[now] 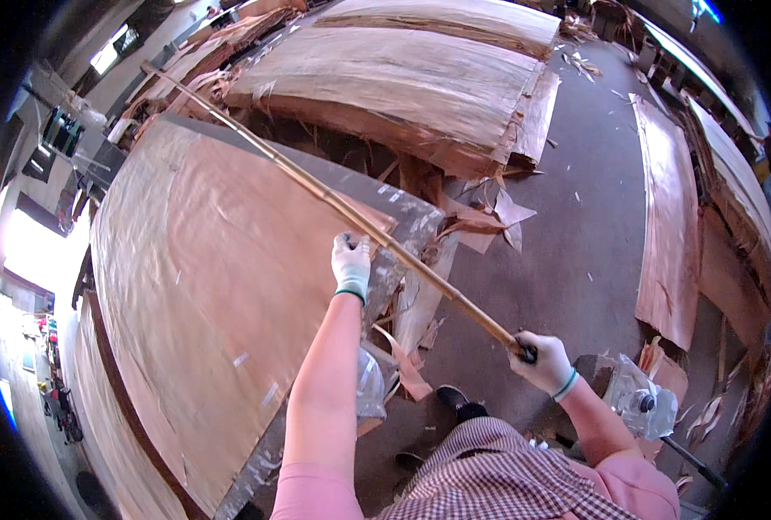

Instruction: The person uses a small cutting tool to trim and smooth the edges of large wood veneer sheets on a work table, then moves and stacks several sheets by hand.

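A long bamboo pole (442,286) slants from the lower right to the far left, above a broad, thin wood veneer sheet (238,251). My right hand (545,364), in a white glove with dark fingertips, is closed around the near end of the pole. Close below the pole, my gloved left hand (351,264) is over the right side of the veneer sheet, its fingers curled in. Whether it pinches anything is hidden. A clear plastic sheet (416,221) shows along the veneer's far right edge.
Thick veneer stacks (403,82) lie beyond the pole, with torn strips (489,217) at their near corner. More veneer (667,217) lies at the right across the dark floor (576,234). A plastic-wrapped object (641,399) with a black rod is beside my right arm.
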A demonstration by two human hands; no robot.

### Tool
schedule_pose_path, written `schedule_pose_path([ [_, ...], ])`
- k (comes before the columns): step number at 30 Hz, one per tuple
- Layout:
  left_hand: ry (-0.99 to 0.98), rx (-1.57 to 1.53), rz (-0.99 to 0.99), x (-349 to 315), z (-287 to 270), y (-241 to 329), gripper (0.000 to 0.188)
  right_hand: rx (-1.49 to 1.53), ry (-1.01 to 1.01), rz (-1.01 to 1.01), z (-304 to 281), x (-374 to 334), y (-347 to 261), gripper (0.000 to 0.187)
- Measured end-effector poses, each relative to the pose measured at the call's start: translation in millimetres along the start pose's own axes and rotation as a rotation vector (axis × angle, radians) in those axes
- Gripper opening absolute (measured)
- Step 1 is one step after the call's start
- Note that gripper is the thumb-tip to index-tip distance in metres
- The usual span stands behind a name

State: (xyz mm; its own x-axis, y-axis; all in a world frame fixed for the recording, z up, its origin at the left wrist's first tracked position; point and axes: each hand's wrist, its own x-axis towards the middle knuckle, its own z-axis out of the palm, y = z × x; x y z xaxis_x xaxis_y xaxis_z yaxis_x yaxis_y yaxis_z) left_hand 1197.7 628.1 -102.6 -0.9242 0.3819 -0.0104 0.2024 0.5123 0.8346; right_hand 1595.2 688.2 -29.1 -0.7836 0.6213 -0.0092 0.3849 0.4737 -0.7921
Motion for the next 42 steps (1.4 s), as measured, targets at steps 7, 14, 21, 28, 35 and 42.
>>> schedule_pose_path([
  [7,-0.061,0.446,-0.149,4,48,55,0.099,0.105,0.041,0.156,-8,-1,28,0.014],
  [14,0.024,-0.588,-0.198,30,8,-21,0.017,0.301,-0.105,0.197,5,11,18,0.013],
  [21,0.315,-1.177,-0.276,15,-178,-117,0.024,0.541,-0.244,0.251,29,27,-10,0.009],
  [28,0.513,-1.206,-0.025,-39,-285,-39,0.032,0.682,-0.323,0.343,30,36,-19,0.008],
  [35,0.541,-0.921,0.237,-77,-361,52,0.032,0.745,-0.475,0.407,49,25,-52,0.008],
  [42,0.513,-0.991,0.369,-74,-360,79,0.029,0.794,-0.53,0.432,61,-4,-60,0.012],
])
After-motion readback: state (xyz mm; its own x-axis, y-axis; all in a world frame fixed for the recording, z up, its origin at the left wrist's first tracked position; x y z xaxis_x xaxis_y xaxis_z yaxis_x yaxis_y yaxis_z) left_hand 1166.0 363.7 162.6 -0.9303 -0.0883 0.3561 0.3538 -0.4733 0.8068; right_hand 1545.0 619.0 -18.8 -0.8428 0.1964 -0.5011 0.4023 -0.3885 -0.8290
